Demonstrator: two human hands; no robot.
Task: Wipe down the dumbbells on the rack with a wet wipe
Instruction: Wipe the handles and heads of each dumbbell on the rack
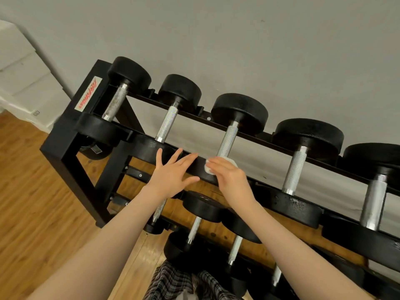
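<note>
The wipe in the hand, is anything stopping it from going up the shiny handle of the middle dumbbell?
Nothing visible is. The right hand presses the wipe at the near end of that dumbbell's handle, and the handle above it is bare. The left hand rests off to the side on the rack.
</note>
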